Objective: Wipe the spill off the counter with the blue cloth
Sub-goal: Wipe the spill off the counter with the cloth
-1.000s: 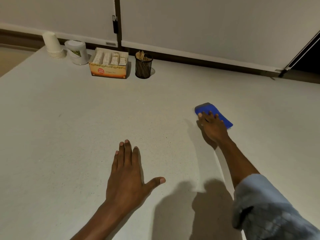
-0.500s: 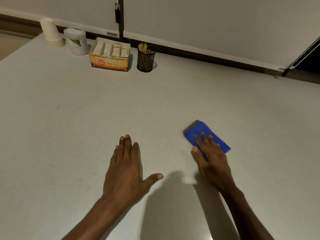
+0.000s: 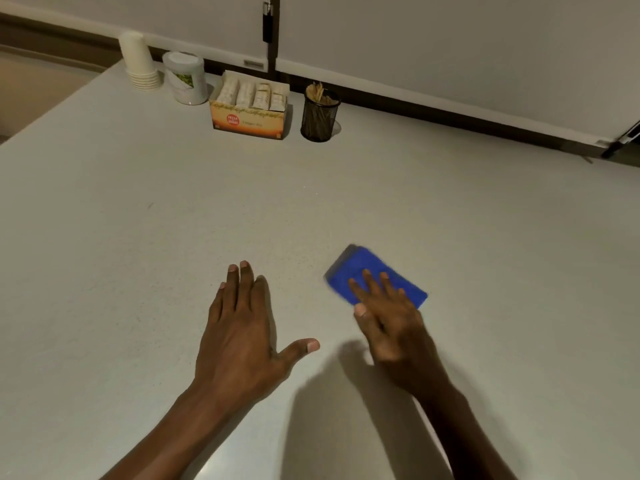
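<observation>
A folded blue cloth point(image 3: 360, 268) lies flat on the pale speckled counter point(image 3: 138, 220), right of centre. My right hand point(image 3: 391, 323) presses down on the cloth's near half with its fingers spread over it; the cloth looks blurred. My left hand point(image 3: 242, 337) rests flat on the counter to the left of the cloth, fingers together and thumb out, holding nothing. No wet spill shows on the counter surface.
At the counter's far edge stand a stack of paper cups point(image 3: 140, 62), a white lidded tub point(image 3: 185, 79), an orange box of sachets point(image 3: 251, 107) and a black mesh holder of sticks point(image 3: 318, 114). White cabinet doors point(image 3: 450, 46) rise behind.
My right hand has dragged the blue cloth from farther out on the counter toward me, then slightly left. My left hand has stayed flat in the same place.
</observation>
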A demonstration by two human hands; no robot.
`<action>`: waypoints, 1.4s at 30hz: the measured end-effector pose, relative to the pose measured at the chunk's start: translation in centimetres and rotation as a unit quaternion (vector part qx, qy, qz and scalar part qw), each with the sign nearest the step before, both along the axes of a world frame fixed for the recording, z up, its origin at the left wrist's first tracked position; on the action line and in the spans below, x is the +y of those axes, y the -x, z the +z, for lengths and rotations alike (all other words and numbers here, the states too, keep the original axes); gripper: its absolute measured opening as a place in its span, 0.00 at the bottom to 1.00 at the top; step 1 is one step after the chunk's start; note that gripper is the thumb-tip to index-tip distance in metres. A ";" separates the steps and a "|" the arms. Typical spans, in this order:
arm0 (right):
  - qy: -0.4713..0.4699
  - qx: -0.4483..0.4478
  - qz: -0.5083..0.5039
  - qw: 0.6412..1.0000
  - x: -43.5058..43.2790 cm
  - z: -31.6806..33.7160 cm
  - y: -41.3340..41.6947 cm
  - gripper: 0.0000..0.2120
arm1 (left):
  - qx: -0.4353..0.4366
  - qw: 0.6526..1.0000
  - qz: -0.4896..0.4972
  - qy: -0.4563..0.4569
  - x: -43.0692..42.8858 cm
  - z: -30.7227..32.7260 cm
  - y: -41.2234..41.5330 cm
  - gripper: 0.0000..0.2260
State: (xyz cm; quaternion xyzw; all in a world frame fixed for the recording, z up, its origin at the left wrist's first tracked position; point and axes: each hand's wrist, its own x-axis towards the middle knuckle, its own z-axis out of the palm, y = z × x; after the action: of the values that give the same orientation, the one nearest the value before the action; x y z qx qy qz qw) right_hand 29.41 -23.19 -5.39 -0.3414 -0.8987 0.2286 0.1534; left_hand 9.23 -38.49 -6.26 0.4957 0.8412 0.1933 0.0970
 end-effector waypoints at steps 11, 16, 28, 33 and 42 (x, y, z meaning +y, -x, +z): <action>0.032 -0.117 0.108 0.987 -3.0 0.9 9.2 0.39 | 0.034 0.998 0.035 0.030 -1.1 0.3 2.9 0.63; -0.007 -0.099 0.117 0.988 0.1 1.0 12.2 0.26 | 0.030 0.998 0.039 0.043 -0.7 0.7 2.9 0.62; 0.008 -0.110 -0.060 0.992 13.5 0.4 15.4 0.25 | 0.023 0.999 0.005 0.042 -0.9 0.7 3.1 0.57; 0.018 -0.089 0.079 0.993 5.2 1.1 15.4 0.25 | 0.020 0.999 0.012 0.030 -0.8 0.6 3.2 0.58; -0.061 -0.120 0.110 0.985 -1.7 -0.8 4.1 0.26 | 0.007 1.000 0.018 0.017 -0.5 0.3 3.4 0.59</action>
State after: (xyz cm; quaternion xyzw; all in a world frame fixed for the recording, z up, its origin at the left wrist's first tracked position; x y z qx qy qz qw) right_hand 25.30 -24.93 -6.18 -0.2558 -0.9548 0.1463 0.0385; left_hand 5.83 -39.01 -6.00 0.4805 0.8535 0.1772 0.0961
